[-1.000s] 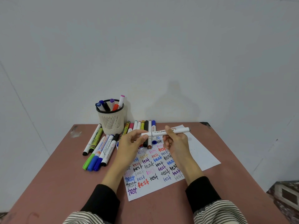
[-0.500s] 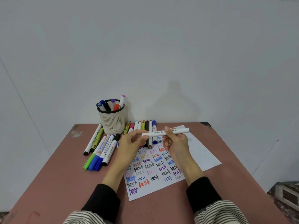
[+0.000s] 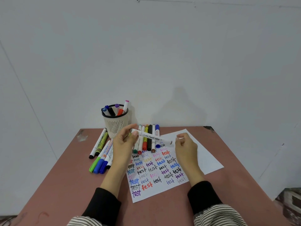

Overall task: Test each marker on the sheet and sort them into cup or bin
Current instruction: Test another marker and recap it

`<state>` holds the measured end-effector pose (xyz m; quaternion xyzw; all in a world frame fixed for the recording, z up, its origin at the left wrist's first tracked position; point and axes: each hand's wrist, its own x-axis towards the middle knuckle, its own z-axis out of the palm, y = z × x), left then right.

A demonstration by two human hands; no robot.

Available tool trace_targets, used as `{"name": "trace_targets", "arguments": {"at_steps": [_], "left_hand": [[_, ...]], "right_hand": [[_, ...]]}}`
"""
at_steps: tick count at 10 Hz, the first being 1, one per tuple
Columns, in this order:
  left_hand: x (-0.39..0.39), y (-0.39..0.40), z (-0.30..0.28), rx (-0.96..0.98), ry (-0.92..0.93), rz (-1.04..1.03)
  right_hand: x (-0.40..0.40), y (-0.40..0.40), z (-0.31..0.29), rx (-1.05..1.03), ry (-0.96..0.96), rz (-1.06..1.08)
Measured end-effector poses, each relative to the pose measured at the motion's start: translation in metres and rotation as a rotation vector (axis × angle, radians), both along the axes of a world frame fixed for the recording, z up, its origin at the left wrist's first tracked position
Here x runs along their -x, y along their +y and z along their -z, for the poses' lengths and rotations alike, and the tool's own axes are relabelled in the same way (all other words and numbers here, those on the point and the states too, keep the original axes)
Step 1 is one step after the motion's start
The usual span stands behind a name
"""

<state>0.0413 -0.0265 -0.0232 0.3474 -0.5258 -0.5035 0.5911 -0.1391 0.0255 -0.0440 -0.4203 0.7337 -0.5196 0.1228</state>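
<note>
Your left hand (image 3: 125,144) grips the white marker (image 3: 152,137), its long axis slanting down-right to the brown tip beside your right hand (image 3: 185,145), loosely curled, holding nothing visible.

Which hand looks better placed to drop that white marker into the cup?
Left, probably. The left hand already grips the white marker and sits right beside the cup. The right hand is farther away over the sheet, fingers curled; whether it holds anything is unclear.
</note>
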Motion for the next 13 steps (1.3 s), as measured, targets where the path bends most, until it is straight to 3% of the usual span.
{"name": "trace_targets", "arguments": {"at_steps": [1, 2, 5, 7, 11, 12, 13], "left_hand": [[0.001, 0.008, -0.008, 0.088, -0.043, -0.079], [-0.001, 0.014, -0.016, 0.175, -0.087, -0.178], [-0.028, -0.019, -0.094, 0.594, -0.208, -0.520], [-0.031, -0.063, -0.103, 0.558, -0.399, -0.480], [-0.019, -0.094, -0.083, 0.189, -0.957, -0.391], [-0.015, -0.088, -0.079, 0.191, -0.988, -0.436], [-0.009, -0.065, -0.069, 0.353, -0.860, -0.530]], "right_hand": [[-0.002, 0.000, 0.010, -0.143, 0.322, -0.104], [-0.004, 0.000, 0.015, -0.308, 0.461, -0.202], [-0.005, -0.003, 0.017, -0.378, 0.507, -0.245], [-0.005, -0.002, 0.016, -0.369, 0.517, -0.250], [-0.004, -0.002, 0.017, -0.383, 0.516, -0.255], [-0.004, -0.003, 0.018, -0.387, 0.510, -0.253], [-0.004, -0.005, 0.018, -0.389, 0.512, -0.254]]}}
